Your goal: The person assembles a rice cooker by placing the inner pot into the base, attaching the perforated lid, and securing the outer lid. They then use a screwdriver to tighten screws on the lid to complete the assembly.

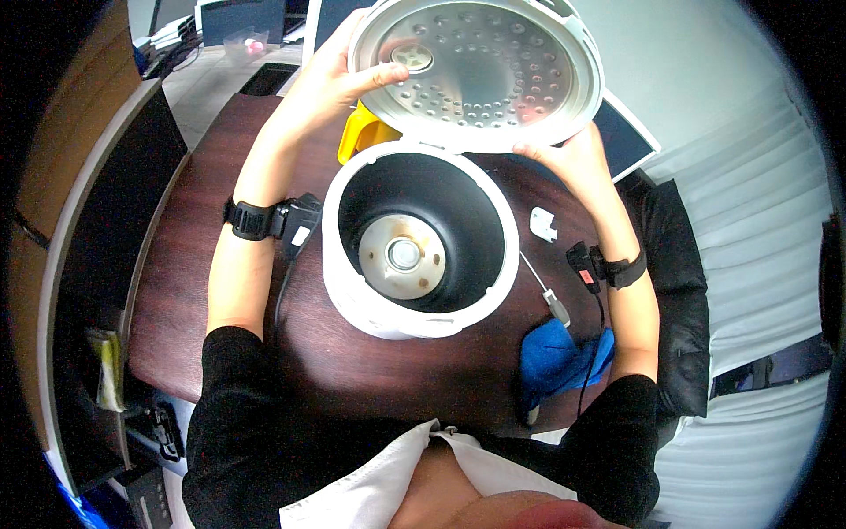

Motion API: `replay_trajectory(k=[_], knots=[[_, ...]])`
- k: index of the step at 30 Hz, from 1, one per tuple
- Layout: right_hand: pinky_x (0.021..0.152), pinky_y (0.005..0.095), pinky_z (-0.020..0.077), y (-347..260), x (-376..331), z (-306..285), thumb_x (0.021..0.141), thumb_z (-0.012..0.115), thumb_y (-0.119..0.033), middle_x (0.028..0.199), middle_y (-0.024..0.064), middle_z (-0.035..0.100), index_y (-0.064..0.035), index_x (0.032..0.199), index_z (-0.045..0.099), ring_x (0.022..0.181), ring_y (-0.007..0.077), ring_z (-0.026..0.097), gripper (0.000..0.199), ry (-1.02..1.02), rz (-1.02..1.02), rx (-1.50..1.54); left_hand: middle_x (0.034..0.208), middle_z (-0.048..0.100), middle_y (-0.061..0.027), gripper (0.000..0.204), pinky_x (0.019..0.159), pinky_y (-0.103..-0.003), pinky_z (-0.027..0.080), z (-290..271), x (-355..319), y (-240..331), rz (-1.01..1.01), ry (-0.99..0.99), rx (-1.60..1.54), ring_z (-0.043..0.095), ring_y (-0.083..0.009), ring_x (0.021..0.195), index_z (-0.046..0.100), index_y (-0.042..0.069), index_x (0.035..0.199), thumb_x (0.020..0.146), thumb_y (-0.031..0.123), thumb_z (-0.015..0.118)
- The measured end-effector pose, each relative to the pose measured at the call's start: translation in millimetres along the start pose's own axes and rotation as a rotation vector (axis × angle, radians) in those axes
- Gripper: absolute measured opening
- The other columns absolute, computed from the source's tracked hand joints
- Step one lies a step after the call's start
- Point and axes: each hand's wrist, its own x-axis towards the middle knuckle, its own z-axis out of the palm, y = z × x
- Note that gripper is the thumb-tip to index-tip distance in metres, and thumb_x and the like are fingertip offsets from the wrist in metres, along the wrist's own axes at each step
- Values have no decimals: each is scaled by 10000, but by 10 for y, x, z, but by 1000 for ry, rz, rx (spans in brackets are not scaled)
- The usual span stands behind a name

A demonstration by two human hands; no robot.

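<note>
A white rice cooker body [333,264] stands on the dark red-brown table, without its inner pot, so the round heating plate [374,251] with brown stains shows at the bottom. Above its far rim is the lid [480,62], its dimpled metal underside facing me. My left hand [344,75] grips the lid's left edge, thumb over the metal near a small round vent. On the lower right edge, my right hand [568,159] holds on with its thumb in front. The fingers behind the lid are hidden on both hands.
Right of the cooker lie a small white plastic part [543,224], a screwdriver [555,304] and a blue cloth [551,353]. A yellow object [363,132] sits behind the cooker. Cables hang from both wrist straps. A dark-panelled partition [97,238] borders the table's left; a black cushion [679,300] lies at right.
</note>
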Motion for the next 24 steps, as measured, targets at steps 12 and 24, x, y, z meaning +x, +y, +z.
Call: replay_trajectory(k=[12,24], knots=[[898,339,501,202,-44,67,712,858,-218,1023,119,716,-14,1053,693,980,198,666,430,1,-54,-115,1265,588,-111,723,1019,-356,434,-116,-7,59,8,-147,197,548,-203,1181,426,31,1382,757,70,789],[904,350,496,208,-132,72,706,864,-232,1027,114,715,-10,1041,700,987,213,667,434,8,-103,-172,1161,629,-83,678,975,-314,452,-88,-80,284,-124,-211,272,574,-149,1085,485,14,1322,728,41,809]])
